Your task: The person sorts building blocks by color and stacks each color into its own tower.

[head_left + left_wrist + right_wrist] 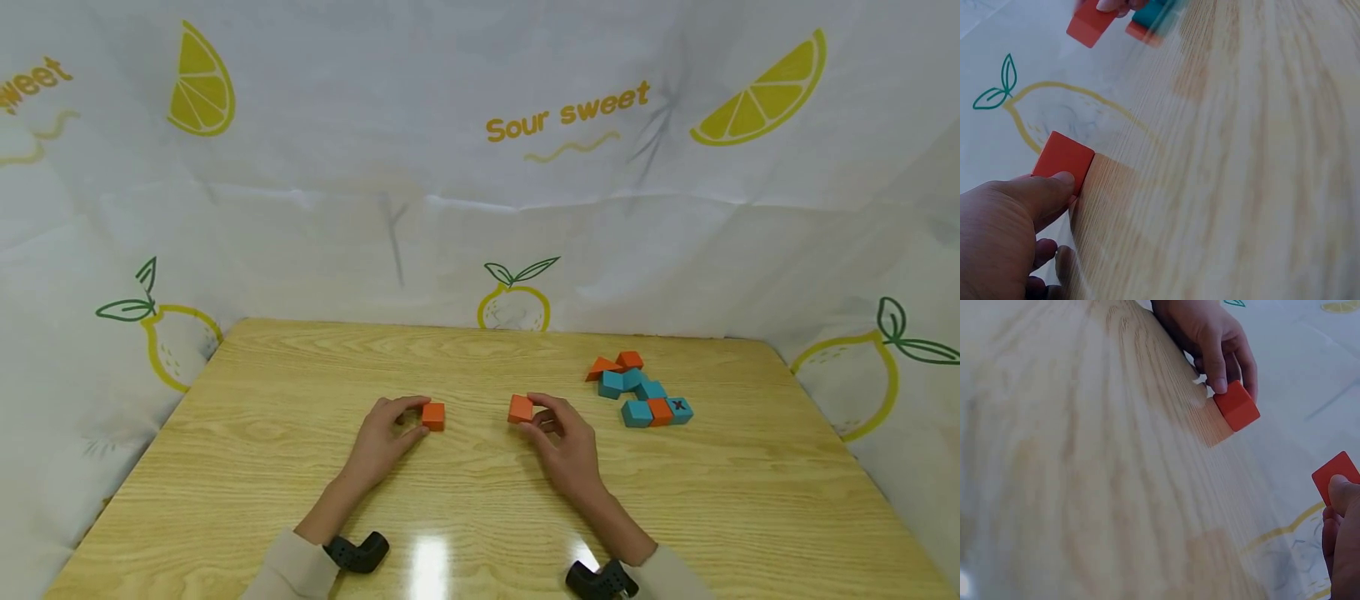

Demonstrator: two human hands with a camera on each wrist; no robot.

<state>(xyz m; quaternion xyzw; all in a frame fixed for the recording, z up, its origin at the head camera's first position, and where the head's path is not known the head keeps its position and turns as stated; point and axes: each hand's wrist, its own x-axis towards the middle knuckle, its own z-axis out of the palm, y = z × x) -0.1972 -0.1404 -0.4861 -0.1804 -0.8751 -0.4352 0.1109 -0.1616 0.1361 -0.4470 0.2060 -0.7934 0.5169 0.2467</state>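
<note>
On the table's left-middle, my left hand (381,442) pinches an orange cube (433,417) between thumb and fingers. In the left wrist view that cube (1063,161) rests on the wooden surface, with the thumb against its near side. Across a gap to the right, my right hand (567,446) grips a second orange cube (521,409) with thumb and forefinger. The right wrist view has this second cube (1337,478) held above the tabletop at the right edge, while the left hand's cube (1237,406) appears farther off.
Right of the right hand lies a group of blocks: an orange triangular one (602,368), several blue ones (637,414) and more orange ones (660,412). One blue block (679,409) bears a dark X mark. A lemon-printed white cloth (360,250) hangs behind the wooden table (300,358).
</note>
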